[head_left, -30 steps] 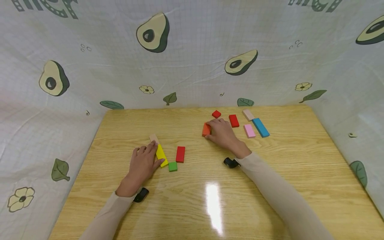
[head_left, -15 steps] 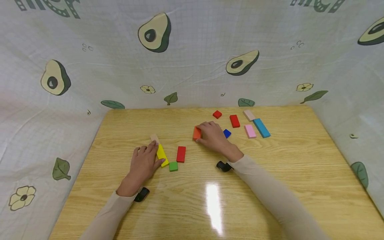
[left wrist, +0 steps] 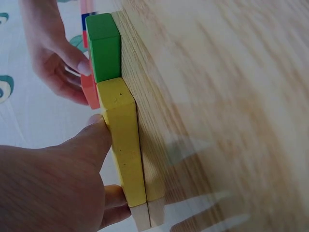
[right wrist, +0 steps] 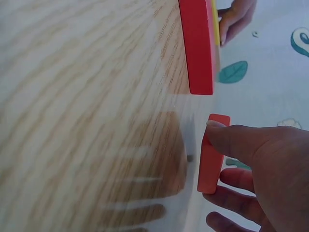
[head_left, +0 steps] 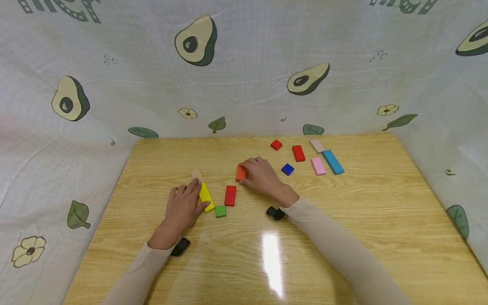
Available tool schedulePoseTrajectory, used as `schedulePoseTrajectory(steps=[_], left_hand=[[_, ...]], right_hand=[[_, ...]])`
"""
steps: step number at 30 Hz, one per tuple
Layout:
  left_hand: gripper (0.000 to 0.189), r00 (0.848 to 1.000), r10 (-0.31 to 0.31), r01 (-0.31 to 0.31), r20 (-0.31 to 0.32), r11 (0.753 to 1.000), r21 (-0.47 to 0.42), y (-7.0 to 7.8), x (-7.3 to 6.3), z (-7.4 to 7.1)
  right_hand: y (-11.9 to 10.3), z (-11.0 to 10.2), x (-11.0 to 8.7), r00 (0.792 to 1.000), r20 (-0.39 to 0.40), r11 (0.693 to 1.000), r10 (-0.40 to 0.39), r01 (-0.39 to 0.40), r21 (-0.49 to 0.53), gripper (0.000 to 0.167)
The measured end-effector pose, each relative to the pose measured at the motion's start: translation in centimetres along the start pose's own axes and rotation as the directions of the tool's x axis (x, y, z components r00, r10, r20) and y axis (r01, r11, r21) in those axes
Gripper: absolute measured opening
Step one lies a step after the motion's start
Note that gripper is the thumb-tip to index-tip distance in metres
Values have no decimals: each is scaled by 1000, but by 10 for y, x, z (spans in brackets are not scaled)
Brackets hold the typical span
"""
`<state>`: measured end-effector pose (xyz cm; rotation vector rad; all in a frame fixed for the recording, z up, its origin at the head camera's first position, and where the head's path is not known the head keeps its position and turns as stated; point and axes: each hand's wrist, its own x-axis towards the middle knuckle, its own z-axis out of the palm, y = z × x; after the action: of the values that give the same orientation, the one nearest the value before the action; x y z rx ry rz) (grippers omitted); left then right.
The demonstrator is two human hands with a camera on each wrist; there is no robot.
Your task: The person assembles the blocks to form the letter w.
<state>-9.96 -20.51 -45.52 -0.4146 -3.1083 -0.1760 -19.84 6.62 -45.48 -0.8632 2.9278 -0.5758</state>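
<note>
My right hand (head_left: pixel 261 177) pinches an orange block (head_left: pixel 240 172) between thumb and fingertips, just above and right of a red block (head_left: pixel 230 195). In the right wrist view the thumb lies at one end of the orange block and a fingertip at the other. My left hand (head_left: pixel 183 208) rests with thumb and fingertips on a yellow block (head_left: pixel 206 197). A beige block (head_left: pixel 196 176) meets the yellow block's far end. At its near end, a small green block (head_left: pixel 220 211) sits beside it. The left wrist view shows the thumb against the yellow block's edge.
Toward the back right of the wooden table (head_left: pixel 343 237) lie a small red block (head_left: pixel 276 145), a dark red block (head_left: pixel 298 153), a blue square block (head_left: pixel 287 169), a pink block (head_left: pixel 318 166), a pale block (head_left: pixel 316 145) and a long light-blue block (head_left: pixel 333 162). Avocado-print cloth (head_left: pixel 248 63) stands behind.
My right hand has moved left and slightly nearer with the orange block, toward the red block. The blue square block has come into sight. The left hand stays in place.
</note>
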Motion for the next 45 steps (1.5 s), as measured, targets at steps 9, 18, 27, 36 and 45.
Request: schedulePoseTrajectory(steps=[9,18,27,36,45], left_hand=[[71,1000,-3,3,4,1000,-8,1,1,-1],[71,1000,2,-2,-9,1000,0,-1,0,1],[71,1000,8,-8,-17,1000,-4,-1,-1,2],[71,1000,13,-12,-28,1000,6,-1,0,2],[71,1000,11,-11,-25,1000,-2,-2,-1,3]], right_hand=[[-7,3,6,1000,12,1000,3,-2,-19,60],[-12,5,9,1000,28,1000,0,0,-1,60],[-16,5,10,999,40,1000,2,-3,11,57],[-15,5,11,999,53,1000,-11,11,-5,54],[-17,6,10,999,46,999,-28,28,-14,46]])
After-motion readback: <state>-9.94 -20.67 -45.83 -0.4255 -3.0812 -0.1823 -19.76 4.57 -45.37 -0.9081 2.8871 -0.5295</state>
